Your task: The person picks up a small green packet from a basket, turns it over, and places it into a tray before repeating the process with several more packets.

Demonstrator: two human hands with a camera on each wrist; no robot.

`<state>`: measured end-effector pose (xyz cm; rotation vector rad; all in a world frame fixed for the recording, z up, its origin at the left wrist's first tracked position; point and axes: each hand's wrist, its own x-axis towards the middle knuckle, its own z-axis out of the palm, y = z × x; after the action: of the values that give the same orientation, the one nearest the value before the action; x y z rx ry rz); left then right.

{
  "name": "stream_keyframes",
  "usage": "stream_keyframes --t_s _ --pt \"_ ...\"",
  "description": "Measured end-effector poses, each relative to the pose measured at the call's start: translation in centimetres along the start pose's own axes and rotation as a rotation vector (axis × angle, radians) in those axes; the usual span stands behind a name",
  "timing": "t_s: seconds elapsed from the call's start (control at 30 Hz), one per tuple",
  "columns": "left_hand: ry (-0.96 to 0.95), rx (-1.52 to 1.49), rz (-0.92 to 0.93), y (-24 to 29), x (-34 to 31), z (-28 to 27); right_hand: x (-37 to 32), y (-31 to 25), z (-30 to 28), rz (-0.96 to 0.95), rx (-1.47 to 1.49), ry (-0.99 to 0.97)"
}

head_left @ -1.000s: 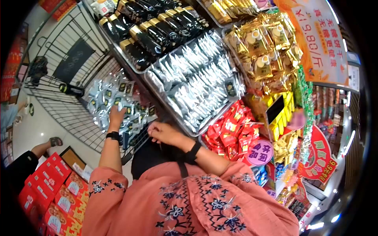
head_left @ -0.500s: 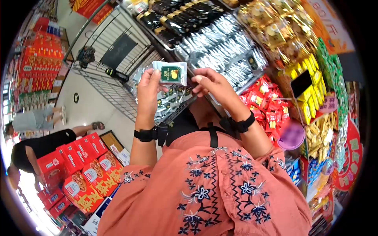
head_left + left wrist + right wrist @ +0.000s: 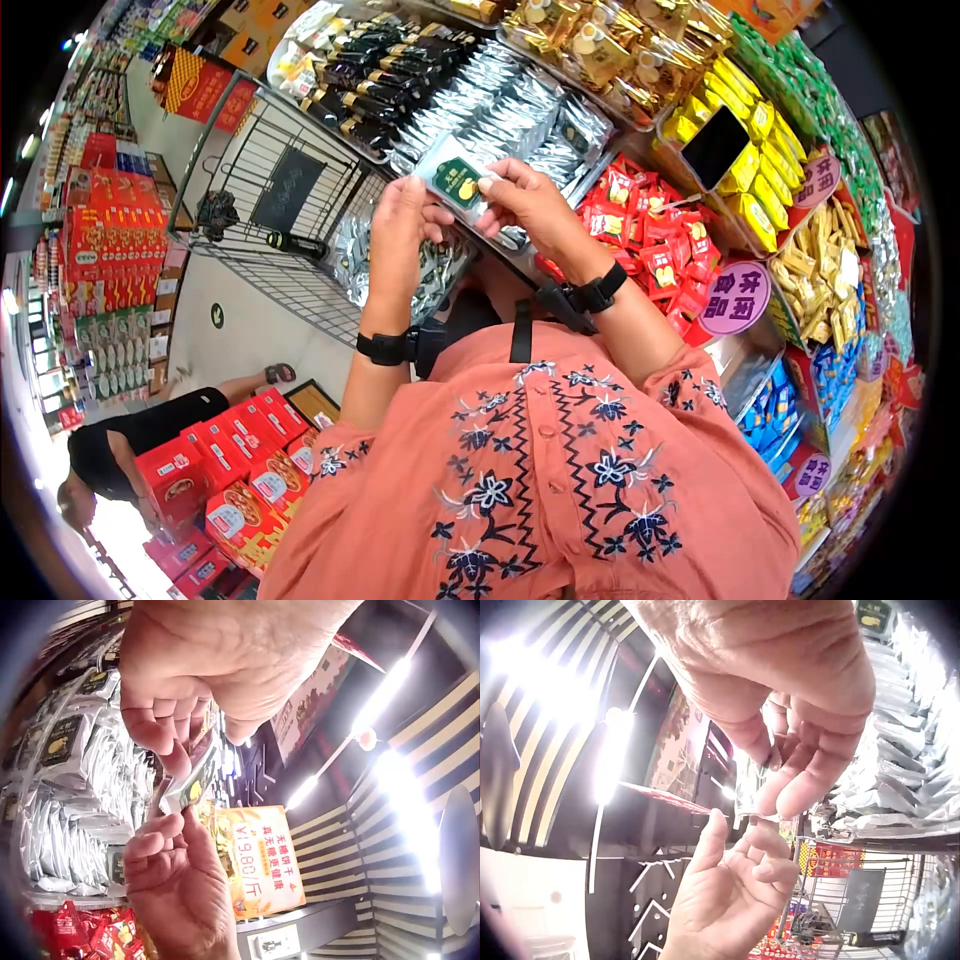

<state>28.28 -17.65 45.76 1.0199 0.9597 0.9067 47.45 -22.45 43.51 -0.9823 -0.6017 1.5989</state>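
Note:
A small silver snack packet (image 3: 455, 180) with a dark green label and a yellow picture is held up between both hands. At its left end, my left hand (image 3: 398, 228) pinches the packet between thumb and fingers. My right hand (image 3: 540, 208) pinches the opposite end, thumb over the label. Seen edge-on in the left wrist view, the packet (image 3: 193, 784) spans the two sets of fingertips. A tray of similar silver packets (image 3: 490, 95) lies just beyond the hands. More of them (image 3: 435, 265) sit in the shopping cart (image 3: 270, 270).
Red packets (image 3: 650, 235) fill the bin to the right, with a dark phone-like slab (image 3: 716, 148) on yellow packets behind them. Black-wrapped snacks (image 3: 375, 75) lie at the back. Red boxes (image 3: 235, 440) are stacked at left, where another person (image 3: 125, 440) bends.
My left hand has lifted a packet out of the cart to chest height. The right hand has come over and now grips its other end. The view has shifted too.

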Motion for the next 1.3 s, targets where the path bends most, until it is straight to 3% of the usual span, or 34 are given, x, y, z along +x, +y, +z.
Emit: stream_keyframes --t_s 0.27,0.4,0.47,0.5,0.63,0.73,0.83,1.0,1.1,1.2,1.3 --pt "-0.082 0.176 -0.053 -0.5 0.8 2.9 0.0 0.3 -1.7 -0.033 0.158 0.039" --pt "-0.162 0.287 -0.055 -1.0 2.4 3.6 -0.5 -0.7 -2.7 0.022 -0.027 0.036" --pt "-0.191 0.474 -0.022 -0.3 3.0 4.1 -1.2 -1.2 -3.6 -0.044 -0.159 0.123" --pt "-0.206 0.621 0.005 0.1 3.3 4.4 -1.2 -1.3 -4.5 -0.083 -0.217 0.150" --pt "-0.360 1.083 0.590 -0.4 4.8 5.9 -2.7 -2.4 -6.7 -0.140 -0.389 0.231" --pt "-0.389 1.297 0.590 -1.2 5.6 8.1 -3.3 -1.9 -8.1 -0.205 -0.510 0.293" --pt "-0.406 1.321 0.658 -2.7 6.8 9.6 -3.5 -1.2 -9.9 -0.523 -1.036 0.508" --pt "-0.444 1.330 0.719 -4.4 8.2 11.9 -4.1 -2.4 -10.1 -0.517 -1.213 0.630" --pt "-0.443 1.234 0.805 -5.4 9.4 12.5 -3.3 -2.4 -11.0 -0.537 -1.201 0.605" --pt "-0.362 1.074 0.794 -5.8 9.4 13.1 -2.0 -1.3 -12.4 -0.603 -1.230 0.670" --pt "-0.314 0.955 0.712 -6.9 8.8 12.8 -1.4 -1.1 -12.8 -0.504 -1.211 0.753"
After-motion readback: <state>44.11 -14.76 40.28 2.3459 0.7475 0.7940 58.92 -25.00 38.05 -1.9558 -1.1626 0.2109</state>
